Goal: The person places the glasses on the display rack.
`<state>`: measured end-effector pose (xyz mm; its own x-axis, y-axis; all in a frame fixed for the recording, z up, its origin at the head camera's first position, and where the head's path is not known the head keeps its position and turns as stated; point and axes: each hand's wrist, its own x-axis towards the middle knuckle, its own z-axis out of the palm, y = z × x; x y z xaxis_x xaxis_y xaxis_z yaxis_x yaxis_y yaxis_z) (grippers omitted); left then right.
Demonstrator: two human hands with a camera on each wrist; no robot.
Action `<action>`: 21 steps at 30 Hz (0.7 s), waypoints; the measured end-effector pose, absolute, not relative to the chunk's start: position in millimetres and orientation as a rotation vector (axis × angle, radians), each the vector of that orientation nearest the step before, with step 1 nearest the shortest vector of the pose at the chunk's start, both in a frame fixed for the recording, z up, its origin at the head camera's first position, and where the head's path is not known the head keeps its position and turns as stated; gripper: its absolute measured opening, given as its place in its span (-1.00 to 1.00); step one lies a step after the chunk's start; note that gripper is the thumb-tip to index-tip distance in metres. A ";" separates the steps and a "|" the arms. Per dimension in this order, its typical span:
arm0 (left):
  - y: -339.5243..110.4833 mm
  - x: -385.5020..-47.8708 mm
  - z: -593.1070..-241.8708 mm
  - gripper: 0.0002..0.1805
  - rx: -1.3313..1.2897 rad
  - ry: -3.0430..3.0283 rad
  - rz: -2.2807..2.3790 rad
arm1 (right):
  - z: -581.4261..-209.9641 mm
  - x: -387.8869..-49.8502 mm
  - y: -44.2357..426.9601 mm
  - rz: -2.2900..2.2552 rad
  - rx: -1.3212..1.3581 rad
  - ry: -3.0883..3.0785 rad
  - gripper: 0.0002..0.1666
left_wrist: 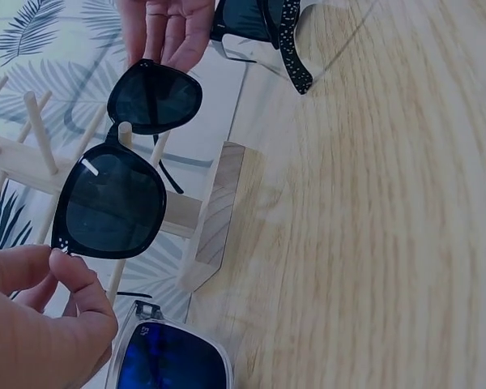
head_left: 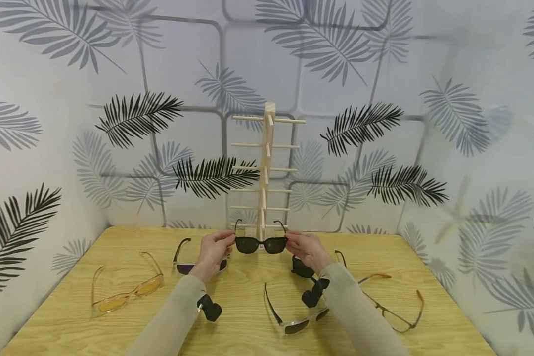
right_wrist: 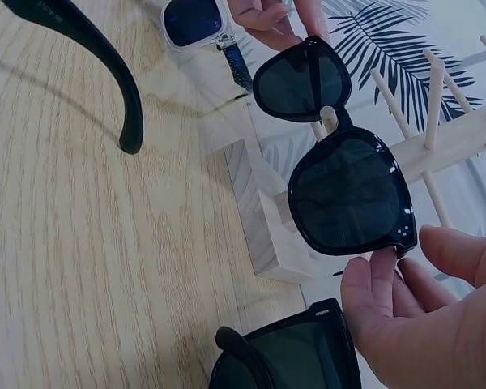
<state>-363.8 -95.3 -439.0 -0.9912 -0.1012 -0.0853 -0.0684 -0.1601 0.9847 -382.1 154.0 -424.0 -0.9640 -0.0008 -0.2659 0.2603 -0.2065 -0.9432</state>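
Head view: black sunglasses (head_left: 249,244) are being pinched at their outer corners by the left hand (head_left: 213,251) and right hand (head_left: 308,247) before the wooden rack (head_left: 263,190) on the worktop (head_left: 231,316), apparently being seated on its lowest nose peg (right_wrist: 330,120). Levelling, then gentle release, are seemingly being called for; faint print on a dark temple arm (right_wrist: 107,63) is proving unreadable.

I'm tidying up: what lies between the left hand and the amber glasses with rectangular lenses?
In the head view: clear-framed, blue-lensed sunglasses, partly hidden by the left hand, then bare yellow tabletop before the amber glasses.
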 end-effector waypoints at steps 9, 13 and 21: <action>-98.1 -358.1 -436.6 -0.66 0.208 -2.098 -2.234 | -420.2 -375.7 161.7 -2.278 0.233 1.880 -0.48; -99.0 -355.0 -433.6 -0.68 0.199 -2.084 -2.205 | -418.1 -373.5 168.2 -2.256 0.166 1.856 -0.45; -99.1 -346.4 -429.5 -0.73 0.160 -2.095 -2.251 | -414.1 -368.5 186.2 -2.100 0.037 1.909 -0.42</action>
